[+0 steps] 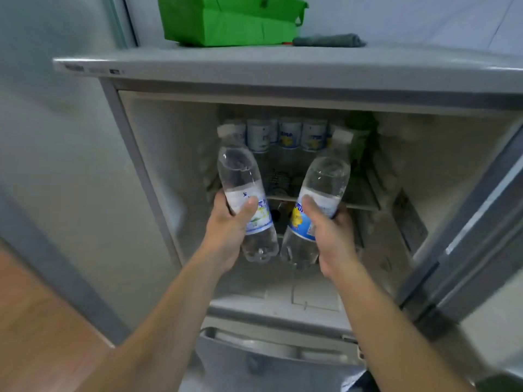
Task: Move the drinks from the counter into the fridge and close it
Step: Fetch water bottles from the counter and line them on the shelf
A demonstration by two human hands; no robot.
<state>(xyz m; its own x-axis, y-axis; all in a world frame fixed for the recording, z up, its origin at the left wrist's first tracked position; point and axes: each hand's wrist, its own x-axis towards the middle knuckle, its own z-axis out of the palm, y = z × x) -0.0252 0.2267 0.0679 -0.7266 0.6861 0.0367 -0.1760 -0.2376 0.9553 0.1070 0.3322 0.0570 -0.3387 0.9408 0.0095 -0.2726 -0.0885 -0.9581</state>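
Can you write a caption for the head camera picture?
Left hand and right hand each carry a bottle into the open fridge.

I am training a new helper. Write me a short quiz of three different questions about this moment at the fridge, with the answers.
1. True or false: the fridge is already closed.
2. What does each hand hold? A) one clear bottle each B) two cans each C) nothing
3. Fill in: on top of the fridge lie a green ____ and a grey cloth.

Key:
1. False; the compartment stands open.
2. A; the left hand grips the left bottle, the right hand grips the right bottle.
3. bag.
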